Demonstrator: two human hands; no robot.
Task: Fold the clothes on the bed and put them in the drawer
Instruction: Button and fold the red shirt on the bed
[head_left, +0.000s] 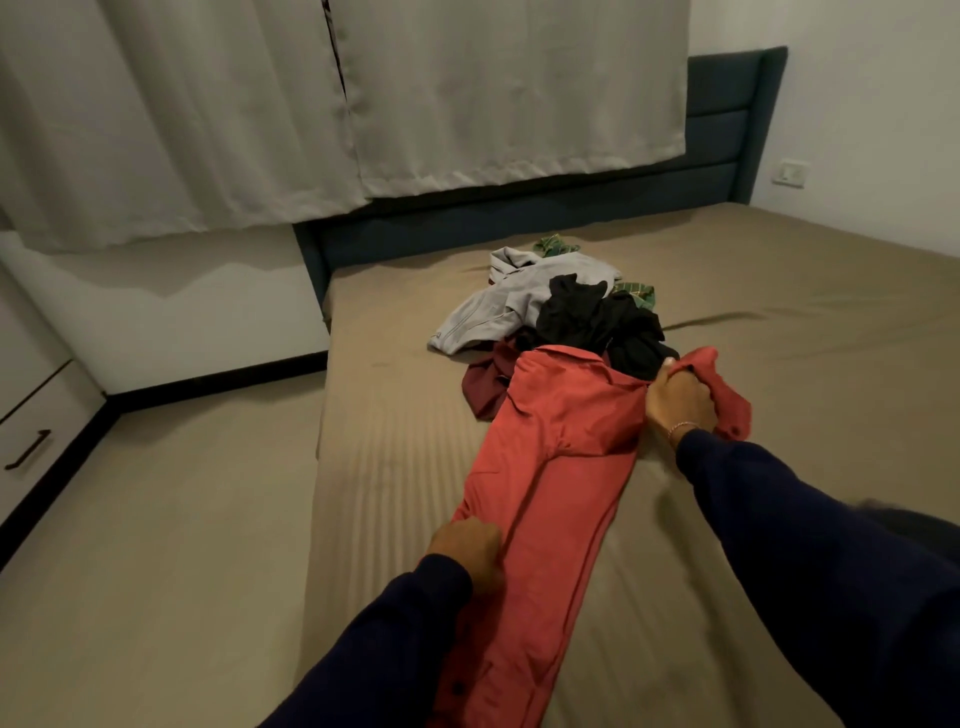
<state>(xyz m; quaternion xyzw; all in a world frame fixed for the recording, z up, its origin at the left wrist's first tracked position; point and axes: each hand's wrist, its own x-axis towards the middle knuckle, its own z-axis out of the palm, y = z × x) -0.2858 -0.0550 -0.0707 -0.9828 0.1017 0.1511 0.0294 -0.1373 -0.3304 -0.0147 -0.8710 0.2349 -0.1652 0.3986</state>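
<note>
A red shirt (550, 467) lies lengthwise on the bed (779, 364), folded into a long narrow strip. My left hand (465, 551) grips its left edge near the middle. My right hand (678, 400) holds a bunched sleeve at the shirt's far right corner. Beyond the shirt sits a pile of clothes: a black garment (597, 322), a grey garment (509, 301), a maroon one (488, 379) and a green patterned piece (558, 245). A white drawer front (36, 431) with a dark handle shows at the far left.
The bed has a tan sheet and a dark blue headboard (571, 208) at the far side. Grey curtains (311, 104) hang over the wall behind. Tan floor (156, 545) runs between the bed's left edge and the drawer unit.
</note>
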